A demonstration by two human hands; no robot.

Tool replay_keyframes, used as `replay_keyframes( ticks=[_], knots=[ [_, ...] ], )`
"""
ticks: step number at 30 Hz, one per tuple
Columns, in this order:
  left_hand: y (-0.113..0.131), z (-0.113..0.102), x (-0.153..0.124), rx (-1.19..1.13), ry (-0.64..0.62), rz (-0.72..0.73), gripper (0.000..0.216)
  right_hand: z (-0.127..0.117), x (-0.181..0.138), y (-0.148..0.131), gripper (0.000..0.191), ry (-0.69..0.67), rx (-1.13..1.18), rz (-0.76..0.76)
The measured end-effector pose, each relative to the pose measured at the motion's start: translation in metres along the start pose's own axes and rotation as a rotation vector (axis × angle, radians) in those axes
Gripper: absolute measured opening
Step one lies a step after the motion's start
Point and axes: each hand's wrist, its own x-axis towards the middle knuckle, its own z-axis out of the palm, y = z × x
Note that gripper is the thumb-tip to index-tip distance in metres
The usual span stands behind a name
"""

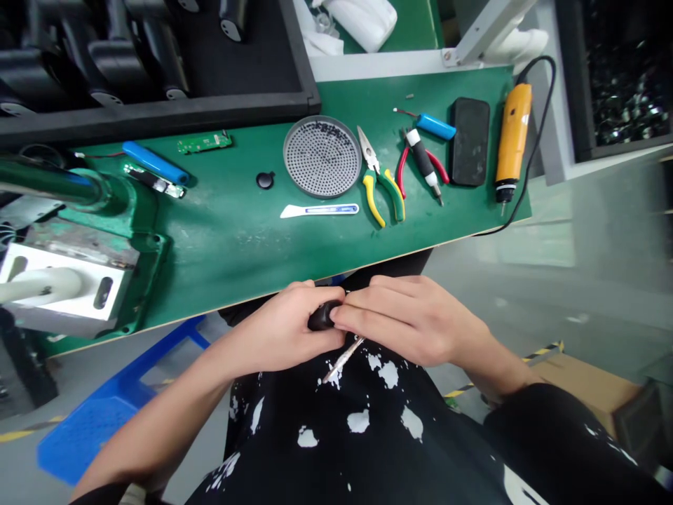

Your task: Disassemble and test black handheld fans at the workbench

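Just off the bench's front edge, above my lap, my left hand (287,326) is closed around a small black rounded part (323,315). The part is mostly covered by fingers, so its kind is hidden. My right hand (404,319) meets it from the other side, its fingertips touching the black part. A thin pointed metal tool (344,359), perhaps tweezers, sticks out below the right fingers with its tip down and to the left. Nearest on the bench lie a white-and-blue plastic spatula (320,210) and yellow-green needle-nose pliers (379,184).
On the green bench (226,245) are a grey perforated dish (322,158) of small black pieces, a black cap (265,180), red-handled cutters (444,168), blue batteries (436,127), a black box (470,140) and a corded orange screwdriver (514,133). A green press (120,210) stands left.
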Motion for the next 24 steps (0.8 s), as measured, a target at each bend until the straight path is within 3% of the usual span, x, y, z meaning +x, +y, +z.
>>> replay_keyframes(
  ticks=[14, 18, 24],
  knots=[
    [0.0009, -0.0019, 0.0023, 0.050, -0.043, -0.005, 0.009, 0.0027, -0.0010, -0.0021, 0.020, -0.013, -0.006, 0.001],
    [-0.0001, -0.0015, 0.0040, 0.023, -0.056, 0.000, 0.009, 0.0027, -0.0013, -0.0029, 0.020, -0.076, -0.044, 0.026],
    [0.0033, -0.0024, 0.0069, -0.013, -0.129, -0.007, 0.012, 0.0025, 0.0020, 0.0018, 0.023, -0.131, -0.091, -0.086]
  ],
)
